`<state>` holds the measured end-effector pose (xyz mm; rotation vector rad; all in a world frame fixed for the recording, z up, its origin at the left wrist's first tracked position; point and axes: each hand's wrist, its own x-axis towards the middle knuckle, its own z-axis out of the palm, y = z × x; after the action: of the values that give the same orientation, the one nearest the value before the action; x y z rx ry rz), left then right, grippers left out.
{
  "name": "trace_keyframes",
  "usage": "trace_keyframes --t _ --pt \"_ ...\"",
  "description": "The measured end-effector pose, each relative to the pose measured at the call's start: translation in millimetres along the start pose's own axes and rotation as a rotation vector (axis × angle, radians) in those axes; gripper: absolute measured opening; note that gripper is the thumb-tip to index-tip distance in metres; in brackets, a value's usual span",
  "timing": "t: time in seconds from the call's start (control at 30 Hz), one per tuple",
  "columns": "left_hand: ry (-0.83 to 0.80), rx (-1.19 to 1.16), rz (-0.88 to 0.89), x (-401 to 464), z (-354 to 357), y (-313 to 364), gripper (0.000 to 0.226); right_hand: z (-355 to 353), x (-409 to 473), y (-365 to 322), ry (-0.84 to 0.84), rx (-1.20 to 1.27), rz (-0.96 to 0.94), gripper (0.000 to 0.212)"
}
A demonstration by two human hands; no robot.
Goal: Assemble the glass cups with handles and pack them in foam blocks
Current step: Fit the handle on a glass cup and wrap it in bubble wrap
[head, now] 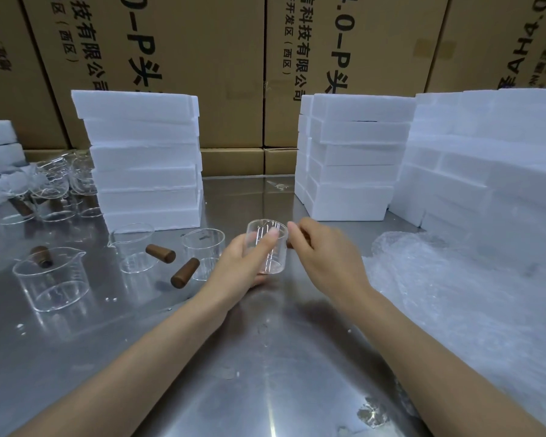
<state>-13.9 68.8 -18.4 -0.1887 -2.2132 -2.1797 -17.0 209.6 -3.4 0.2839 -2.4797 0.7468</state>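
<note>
The left hand [245, 261] gripped a small glass cup [268, 247] just above the metal table [265, 357], thumb across the near wall and fingers curled round the far side, so the cup sat upright in the middle of the view. The right hand [323, 252] was close against the cup's right side with its fingers curled round something brown — only a sliver of it showed between the fingers and the glass, too little to tell what it was. Whether that piece touched the cup could not be made out.

To the left stood three more cups on the table: one with a pouring lip [49, 279] nearest the edge, another [134, 247] behind it, and a third [204, 252] just beside the left hand. Three brown wooden handles lay among them — one [41, 256] behind the lipped cup, one [160, 253] between the second and third cups, one [185, 272] tilted beside the third cup. Further back at left was a cluster of glassware [54, 187], some with handles on.

A stack of white foam blocks [145, 159] rose behind the loose cups, a second stack [350, 159] stood right of centre, and a larger pile [486, 159] filled the right side. Crumpled bubble wrap [438, 279] lay on the table before that pile. Cardboard boxes [202, 58] printed with black characters formed the wall behind.
</note>
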Motion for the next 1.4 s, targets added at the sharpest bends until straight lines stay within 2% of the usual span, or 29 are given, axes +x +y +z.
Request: trace_keyframes --t 0.13,0.2,0.27,0.43,0.57,0.6,0.7,0.8,0.87,0.9,0.97,1.07,1.13,1.23,1.4 --pt "0.066 -0.032 0.017 3 -4 -1 0.033 -1 2 1 -0.081 -0.144 -0.195 0.026" --pt "0.082 -0.004 0.062 4 -6 -2 0.033 -1 2 2 -0.154 -0.204 -0.206 0.029" --pt "0.075 0.011 0.104 4 -8 -3 0.029 -4 3 2 -0.246 -0.147 -0.160 0.033" --pt "0.009 0.073 0.210 5 -11 0 0.027 -13 6 3 -0.415 0.454 0.097 0.044" --pt "0.011 0.114 0.238 2 -11 4 0.063 -16 9 5 -0.668 0.851 0.398 0.039" --pt "0.011 0.128 0.248 1 -11 5 0.066 -17 9 6 -0.740 0.940 0.470 0.038" --pt "0.007 0.132 0.277 -1 -11 8 0.063 -20 11 8 -0.953 1.191 0.681 0.046" --pt "0.004 0.096 0.286 0 -10 9 0.061 -22 12 11 -1.103 1.335 0.792 0.056" --pt "0.011 0.086 0.297 1 -10 8 0.066 -20 12 10 -1.077 1.305 0.818 0.056" --pt "0.024 0.089 0.302 1 -10 7 0.070 -19 11 9 -1.006 1.256 0.826 0.053" --pt "0.073 0.098 0.313 2 -11 5 0.076 -16 10 5 -0.765 1.122 0.804 0.042" --pt "0.141 0.113 0.304 5 -15 2 0.071 -12 10 -1 -0.451 1.037 0.682 0.036" --pt "0.153 0.104 0.310 6 -15 1 0.070 -12 9 -5 -0.384 1.062 0.564 0.037" --pt "0.121 0.108 0.319 4 -12 2 0.083 -10 5 -8 -0.308 1.029 0.448 0.034" --pt "-0.034 0.195 0.382 2 -12 0 0.111 -11 7 -5 -0.211 1.173 0.530 0.023"
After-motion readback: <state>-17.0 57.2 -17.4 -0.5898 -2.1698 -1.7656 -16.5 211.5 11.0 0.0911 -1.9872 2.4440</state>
